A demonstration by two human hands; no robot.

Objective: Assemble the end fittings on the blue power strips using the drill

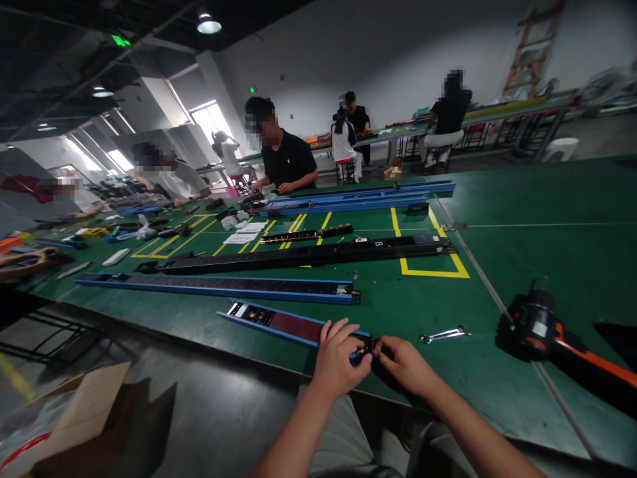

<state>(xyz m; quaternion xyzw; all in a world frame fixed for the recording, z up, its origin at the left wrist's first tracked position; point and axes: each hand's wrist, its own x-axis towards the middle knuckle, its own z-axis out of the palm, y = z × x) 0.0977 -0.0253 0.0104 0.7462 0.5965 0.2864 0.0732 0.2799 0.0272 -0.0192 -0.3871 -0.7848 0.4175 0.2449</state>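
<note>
A short blue metal channel (pixel 293 326), open on top with dark red and black parts inside, lies slantwise near the front edge of the green table (pixel 497 265). My left hand (pixel 341 355) rests over its right end, with fingers on the far wall and the thumb on the near side, gripping it. Just beyond the black end piece, my right hand (pixel 404 364) is closed in a pinch against it. Whatever those fingertips hold is too small or hidden. To the right lies a combination wrench (pixel 444 334).
A cordless power tool (pixel 540 325) with an orange-and-black handle lies at the right. Behind the channel stretch a long blue rail (pixel 213 285) and a long black rail (pixel 298 255). A co-worker (pixel 288 156) stands across the table. A cardboard box (pixel 74 418) is on the floor at left.
</note>
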